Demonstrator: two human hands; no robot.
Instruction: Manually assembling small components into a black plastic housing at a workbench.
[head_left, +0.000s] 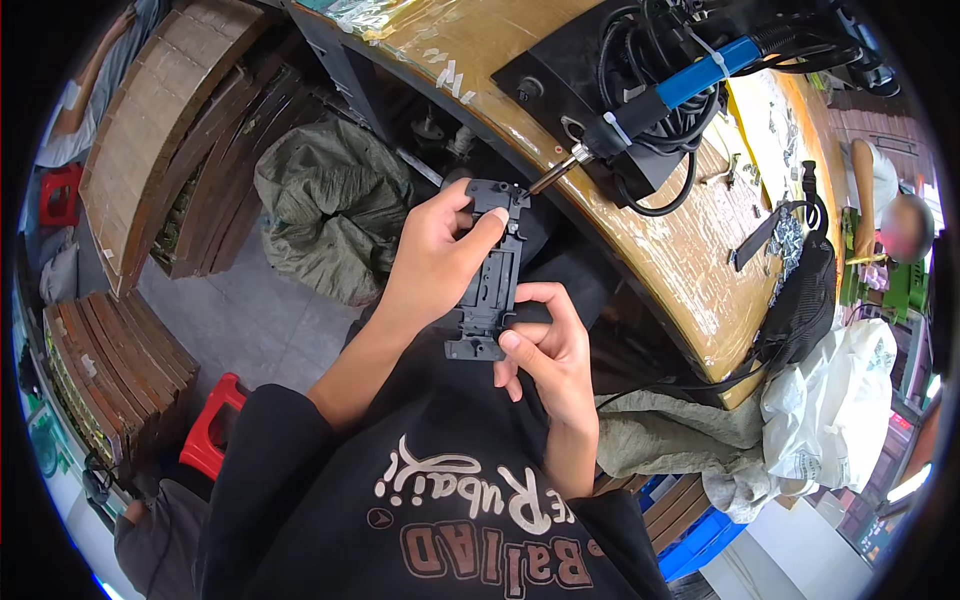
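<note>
holding a dark grey plastic chassis part (492,270) upright between both hands, the person keeps its far end against the tip of a blue-handled electric screwdriver (640,110) fixed to the wooden surface (690,260). to do this well, the part should probably stay square to the bit, pressed straight in without tilting. the left hand (435,255) has its grip clamped around the part's upper left side, thumb across the face. the right hand (550,350) has its grip closed on the near end, fingertips pinching the edge. the part sits over the person's lap, just near of the surface's edge. a black cable bundle (660,40) lies far right.
</note>
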